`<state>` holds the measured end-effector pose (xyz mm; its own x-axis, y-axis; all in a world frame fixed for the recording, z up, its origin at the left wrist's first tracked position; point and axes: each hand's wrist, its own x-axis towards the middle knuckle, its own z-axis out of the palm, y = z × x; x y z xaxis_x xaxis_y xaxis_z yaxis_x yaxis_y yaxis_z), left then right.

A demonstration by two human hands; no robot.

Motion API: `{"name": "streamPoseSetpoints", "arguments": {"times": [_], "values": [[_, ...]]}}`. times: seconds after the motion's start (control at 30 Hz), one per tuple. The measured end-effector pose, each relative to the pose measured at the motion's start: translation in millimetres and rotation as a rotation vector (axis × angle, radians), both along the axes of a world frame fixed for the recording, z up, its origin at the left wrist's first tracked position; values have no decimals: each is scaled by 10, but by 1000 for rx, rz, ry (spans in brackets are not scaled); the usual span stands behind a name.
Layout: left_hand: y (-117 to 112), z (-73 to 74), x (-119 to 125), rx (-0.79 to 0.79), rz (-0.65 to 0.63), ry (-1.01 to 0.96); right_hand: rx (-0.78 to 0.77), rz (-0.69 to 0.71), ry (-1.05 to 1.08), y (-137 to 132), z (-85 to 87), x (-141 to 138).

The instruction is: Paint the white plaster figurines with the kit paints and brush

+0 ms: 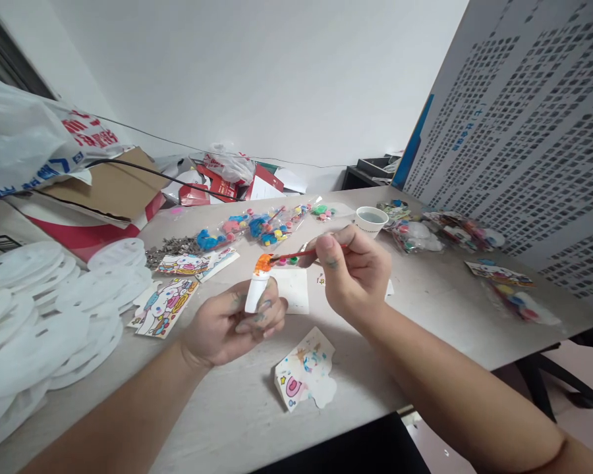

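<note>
My left hand [242, 322] is closed round a small white figurine [257, 289] whose upper end is coated in orange paint. Between the thumb and fingers of my right hand [358, 266] is a thin red paintbrush [301, 253], its tip touching the orange part. Behind the brush, a few small paint pots [289, 261] show in part. A white paper sheet [294, 289] lies under and behind my hands. Nearer to me on the table rests a paint-stained cartoon card [306, 368].
Stacked white plastic discs [44, 336] fill the left side, near cartoon cards [168, 306] and a heap of metal pieces [175, 247]. Bagged paint kits [261, 227] line the back. A paper cup [370, 220] of liquid stands behind my right hand, with more packets [454, 230] at right.
</note>
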<state>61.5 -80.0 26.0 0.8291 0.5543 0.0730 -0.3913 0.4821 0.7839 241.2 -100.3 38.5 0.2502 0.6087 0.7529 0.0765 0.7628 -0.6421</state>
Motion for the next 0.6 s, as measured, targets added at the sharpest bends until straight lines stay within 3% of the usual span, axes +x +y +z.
{"name": "streamPoseSetpoints", "arguments": {"times": [0.5,0.6], "values": [[-15,-5,57,149,84,47,12,-72,-68,44,-4,70],[-16,-12,57,132,64,42,57,-14,-87,55,-17,83]]}}
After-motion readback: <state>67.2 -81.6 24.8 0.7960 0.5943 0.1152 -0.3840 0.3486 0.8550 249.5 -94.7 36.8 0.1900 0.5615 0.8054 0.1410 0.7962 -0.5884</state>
